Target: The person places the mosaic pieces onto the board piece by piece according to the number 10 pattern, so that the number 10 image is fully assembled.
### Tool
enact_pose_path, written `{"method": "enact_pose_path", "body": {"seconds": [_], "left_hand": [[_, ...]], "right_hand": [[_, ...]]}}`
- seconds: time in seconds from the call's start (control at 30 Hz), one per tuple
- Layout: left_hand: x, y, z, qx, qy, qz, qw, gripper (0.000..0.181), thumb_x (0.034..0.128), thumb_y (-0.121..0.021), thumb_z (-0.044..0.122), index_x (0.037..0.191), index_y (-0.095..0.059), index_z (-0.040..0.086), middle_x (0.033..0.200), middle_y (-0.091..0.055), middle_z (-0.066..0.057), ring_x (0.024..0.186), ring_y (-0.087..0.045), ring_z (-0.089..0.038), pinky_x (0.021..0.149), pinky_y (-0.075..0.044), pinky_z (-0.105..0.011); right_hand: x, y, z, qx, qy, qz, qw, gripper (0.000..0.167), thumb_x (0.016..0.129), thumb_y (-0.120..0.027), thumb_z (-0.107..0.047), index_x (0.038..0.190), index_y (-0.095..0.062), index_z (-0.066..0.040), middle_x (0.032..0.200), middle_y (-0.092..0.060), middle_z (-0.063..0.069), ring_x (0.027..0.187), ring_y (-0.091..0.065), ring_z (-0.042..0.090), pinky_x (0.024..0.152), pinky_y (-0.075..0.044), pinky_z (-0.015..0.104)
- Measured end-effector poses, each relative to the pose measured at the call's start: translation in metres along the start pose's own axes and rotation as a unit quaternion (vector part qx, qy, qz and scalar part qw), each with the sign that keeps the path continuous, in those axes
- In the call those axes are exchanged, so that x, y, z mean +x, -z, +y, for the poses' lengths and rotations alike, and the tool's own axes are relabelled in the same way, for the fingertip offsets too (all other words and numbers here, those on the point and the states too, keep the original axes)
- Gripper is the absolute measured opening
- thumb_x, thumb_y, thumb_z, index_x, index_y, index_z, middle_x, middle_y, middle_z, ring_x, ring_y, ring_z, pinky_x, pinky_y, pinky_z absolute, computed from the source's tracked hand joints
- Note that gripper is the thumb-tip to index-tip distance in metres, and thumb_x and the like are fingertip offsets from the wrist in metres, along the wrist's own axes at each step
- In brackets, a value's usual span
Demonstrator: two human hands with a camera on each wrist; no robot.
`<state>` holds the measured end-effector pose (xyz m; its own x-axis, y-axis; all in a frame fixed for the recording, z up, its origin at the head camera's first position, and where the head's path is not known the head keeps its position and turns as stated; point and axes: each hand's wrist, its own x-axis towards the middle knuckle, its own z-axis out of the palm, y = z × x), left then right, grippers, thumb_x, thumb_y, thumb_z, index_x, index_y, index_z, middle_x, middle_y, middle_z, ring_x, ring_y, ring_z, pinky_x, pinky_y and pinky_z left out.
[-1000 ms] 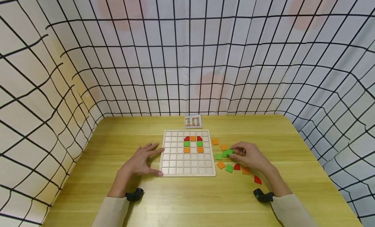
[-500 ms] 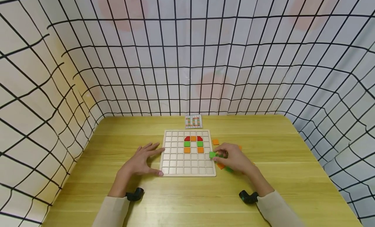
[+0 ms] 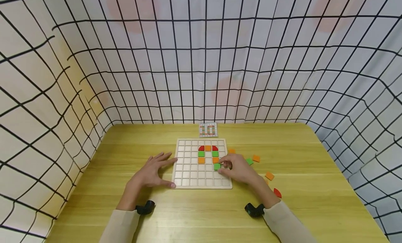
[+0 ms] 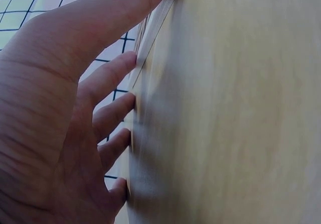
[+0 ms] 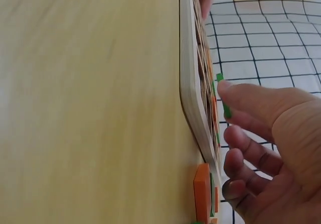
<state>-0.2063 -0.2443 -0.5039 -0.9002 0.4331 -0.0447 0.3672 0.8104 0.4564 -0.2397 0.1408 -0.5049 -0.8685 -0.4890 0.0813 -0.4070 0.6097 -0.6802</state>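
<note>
A pale wooden grid board [image 3: 190,173] lies on the table, with red quarter-round, orange and green tiles set in an arch in its upper right. Between thumb and index finger my right hand [image 3: 239,169] pinches a green square tile [image 3: 217,166], over the cell just under the right orange tile [image 3: 215,160]. In the right wrist view that green tile [image 5: 226,103] is held a little above the board. My left hand [image 3: 151,172] has its fingers spread; its thumb and index fingertip touch the board's left edge.
Beyond the board lies a small printed pattern card [image 3: 208,130]. Loose tiles lie right of the board, partly hidden by my right hand: an orange square [image 3: 256,158], a green square [image 3: 249,161], a red quarter-round [image 3: 277,192]. A black-grid netted wall [image 3: 201,79] encloses the table.
My right hand has picked a green tile from the loose pile and carried it left over the board. My left hand has stayed at the board's edge.
</note>
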Motion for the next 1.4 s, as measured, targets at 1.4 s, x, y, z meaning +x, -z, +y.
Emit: {"method": "enact_pose_path", "body": {"seconds": [1.4], "left_hand": [[0.0,0.0,0.001,-0.002,0.001,-0.005,1.0,0.102,0.0691,-0.083,0.07,0.156,-0.048,0.029,0.17,-0.029,-0.012,0.157,-0.02,-0.044,0.122,-0.009,-0.075]], "right_hand": [[-0.019,0.042,0.037,-0.011,-0.044,0.058,0.9973,0.027,0.092,-0.08,-0.025,0.113,-0.076,-0.01,0.085,-0.062,-0.003,0.075,-0.051,0.016,0.065,-0.045,0.025]]}}
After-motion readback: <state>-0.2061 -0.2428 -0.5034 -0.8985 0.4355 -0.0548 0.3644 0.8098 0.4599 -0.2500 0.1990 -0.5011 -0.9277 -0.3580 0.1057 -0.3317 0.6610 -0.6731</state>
